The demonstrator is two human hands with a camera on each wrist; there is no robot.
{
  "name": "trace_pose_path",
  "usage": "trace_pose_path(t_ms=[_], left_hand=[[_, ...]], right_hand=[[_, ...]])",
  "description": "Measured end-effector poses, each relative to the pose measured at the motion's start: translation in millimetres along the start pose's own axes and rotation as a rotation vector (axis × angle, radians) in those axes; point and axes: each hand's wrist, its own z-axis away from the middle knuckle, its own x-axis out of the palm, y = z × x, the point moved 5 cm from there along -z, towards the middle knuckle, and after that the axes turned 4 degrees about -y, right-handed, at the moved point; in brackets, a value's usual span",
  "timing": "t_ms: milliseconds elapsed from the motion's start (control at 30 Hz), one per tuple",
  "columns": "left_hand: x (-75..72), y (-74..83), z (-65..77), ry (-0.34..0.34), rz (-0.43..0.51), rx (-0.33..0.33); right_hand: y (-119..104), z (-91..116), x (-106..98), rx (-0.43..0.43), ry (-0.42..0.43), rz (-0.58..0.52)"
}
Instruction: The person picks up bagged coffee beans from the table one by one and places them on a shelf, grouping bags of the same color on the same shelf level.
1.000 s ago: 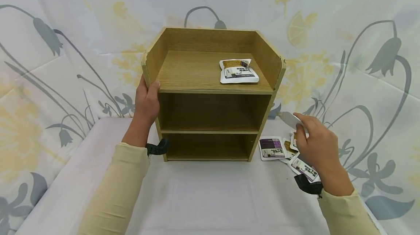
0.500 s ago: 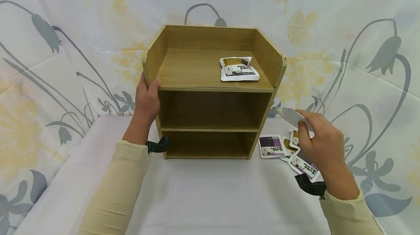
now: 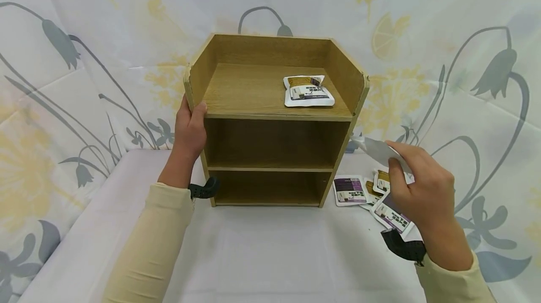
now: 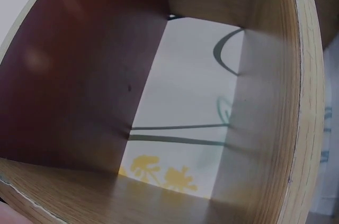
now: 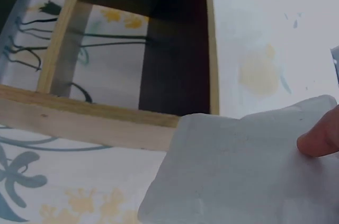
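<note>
Just off the right side of the wooden shelf [image 3: 270,50], the right hand [image 3: 424,185] pinches a pale packet [image 3: 378,150], its blank face showing in the right wrist view. The packet's far end sits right beside the shelf; I can't tell whether they touch. The left hand [image 3: 190,129] grips the shelf's left edge, thumb at the front; its other fingers are mostly hidden.

On the top board [image 3: 241,94], toward the right, lies 1 gold-labelled packet [image 3: 308,92]. At least 4 more make a loose pile of packets [image 3: 351,191] on the white-covered desk [image 3: 270,256], partly behind the right hand. The 2 compartments [image 3: 270,145] below look bare.

My reading: 1 packet is in transit between pile and shelf, not yet placed. From here, the next move would call for clearing the side panel, turning the packet flat and keeping the shelf braced.
</note>
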Motion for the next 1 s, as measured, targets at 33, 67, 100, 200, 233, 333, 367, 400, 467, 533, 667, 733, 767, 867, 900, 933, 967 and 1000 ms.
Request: trace_pose_path(t_ms=[33, 67, 100, 200, 233, 333, 367, 400, 467, 533, 667, 733, 767, 867, 900, 933, 967, 1000], left_hand=[[0.2, 0.2, 0.3, 0.0, 0.0, 0.0], [0.4, 0.3, 0.4, -0.002, 0.002, 0.0], [0.6, 0.4, 0.5, -0.003, 0.005, 0.002], [0.9, 0.0, 0.4, -0.008, 0.018, 0.004], [0.7, -0.3, 0.6, -0.008, 0.019, 0.001], [0.1, -2.2, 1.2, -0.009, 0.007, -0.012], [-0.2, -2.9, 1.1, -0.008, 0.002, -0.013], [-0.4, -3.3, 1.0, -0.007, -0.002, -0.012], [-0.3, -2.7, 0.9, -0.008, -0.008, -0.013], [0.0, -2.2, 0.7, -0.007, -0.008, -0.017], [0.6, -1.7, 0.7, -0.009, -0.004, -0.021], [0.6, -1.5, 0.8, -0.013, 0.003, -0.011], [0.7, -1.1, 0.8, -0.015, 0.007, -0.004], [0.9, 0.2, 1.0, -0.02, 0.017, 0.006], [0.9, 0.6, 1.2, -0.02, 0.017, 0.006], [0.9, 0.9, 1.4, -0.021, 0.016, 0.005], [1.0, 0.8, 1.4, -0.021, 0.017, 0.003], [0.9, 0.8, 1.5, -0.02, 0.014, -0.001]], right_hand=[[-2, -1, -2, 0.0, 0.001, -0.007], [-4, -1, -3, -0.002, 0.003, -0.017], [-6, -2, -4, -0.004, 0.008, -0.027], [-11, -4, -6, -0.022, 0.037, -0.072], [-13, -5, -6, -0.03, 0.049, -0.087], [-20, -8, -6, -0.053, 0.104, -0.139], [-23, -9, -6, -0.059, 0.122, -0.153], [-26, -12, -6, -0.064, 0.14, -0.168], [-32, -16, -6, -0.074, 0.172, -0.202], [-37, -20, -5, -0.081, 0.192, -0.226], [-47, -26, -4, -0.094, 0.211, -0.262], [-53, -30, -3, -0.104, 0.233, -0.285], [-55, -31, -2, -0.109, 0.243, -0.299], [-63, -36, 0, -0.131, 0.271, -0.349], [-65, -38, 1, -0.139, 0.273, -0.361], [-67, -40, 2, -0.145, 0.276, -0.375], [-70, -41, 4, -0.151, 0.275, -0.386], [-72, -43, 5, -0.158, 0.273, -0.396]])
